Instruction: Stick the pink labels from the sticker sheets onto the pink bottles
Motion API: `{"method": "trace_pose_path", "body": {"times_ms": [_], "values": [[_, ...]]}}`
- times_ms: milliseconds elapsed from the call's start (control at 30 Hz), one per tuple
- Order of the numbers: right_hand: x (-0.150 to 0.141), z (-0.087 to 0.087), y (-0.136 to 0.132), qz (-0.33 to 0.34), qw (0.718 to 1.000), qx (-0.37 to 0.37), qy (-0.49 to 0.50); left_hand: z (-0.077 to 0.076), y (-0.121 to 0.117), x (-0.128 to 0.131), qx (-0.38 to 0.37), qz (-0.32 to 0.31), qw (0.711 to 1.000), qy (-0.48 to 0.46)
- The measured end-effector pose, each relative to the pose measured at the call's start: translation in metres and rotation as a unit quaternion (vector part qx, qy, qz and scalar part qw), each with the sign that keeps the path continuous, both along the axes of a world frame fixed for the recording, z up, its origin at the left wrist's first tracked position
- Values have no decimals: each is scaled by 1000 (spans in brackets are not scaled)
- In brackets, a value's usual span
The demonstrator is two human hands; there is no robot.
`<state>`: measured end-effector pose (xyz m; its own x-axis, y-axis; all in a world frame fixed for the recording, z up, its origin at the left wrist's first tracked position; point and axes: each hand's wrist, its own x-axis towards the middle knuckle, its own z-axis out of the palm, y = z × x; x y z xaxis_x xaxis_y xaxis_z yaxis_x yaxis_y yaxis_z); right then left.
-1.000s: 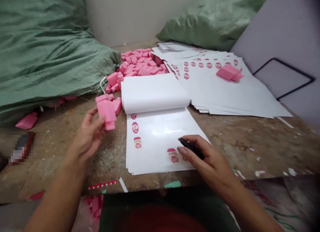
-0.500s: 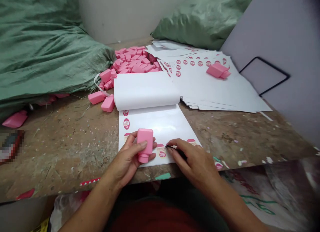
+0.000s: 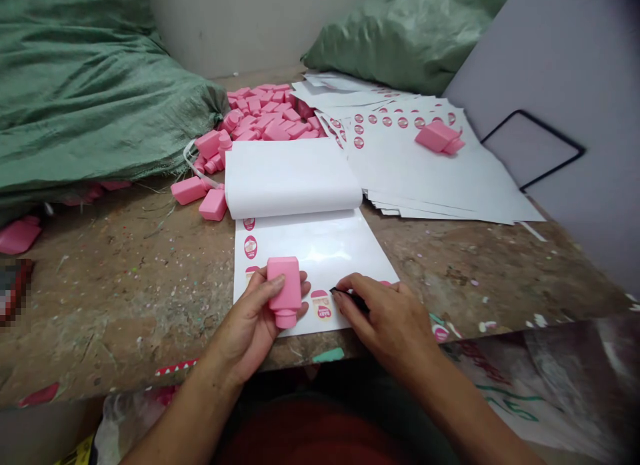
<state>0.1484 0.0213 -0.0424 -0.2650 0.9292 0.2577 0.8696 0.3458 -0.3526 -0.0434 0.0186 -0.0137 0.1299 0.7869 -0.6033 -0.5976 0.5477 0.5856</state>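
Pink plastic bottle (image 3: 285,285) in left hand (image 3: 245,325), loose bottles (image 3: 265,115) heaped beyond

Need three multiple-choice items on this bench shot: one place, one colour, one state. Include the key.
1. Where is the heap of pink plastic bottles?
A) on the white label sheets
B) against the green woven sack
C) under the right hand

2. What colour is the slim tool in the right hand?
A) black
B) pink
C) white

3. How does the left hand hold its pink bottle?
A) cap pointing away from the person
B) cap removed
C) cap pointing toward the person

1: B, the heap lies at the sack's foot.
2: A, its dark tip shows past the fingers.
3: C, the ridged cap sits at the bottle's near end.
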Motion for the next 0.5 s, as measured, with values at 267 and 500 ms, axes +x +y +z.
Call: {"method": "trace_pose_path", "body": {"times_ms": [267,500], "values": [[0,-2,1,5,1000,28,-4,0,-1,0,1,-1,1000,-7],[-3,-1,2,2,1000,12,7,-2,-2,1,4,-3,1000,-12]]}}
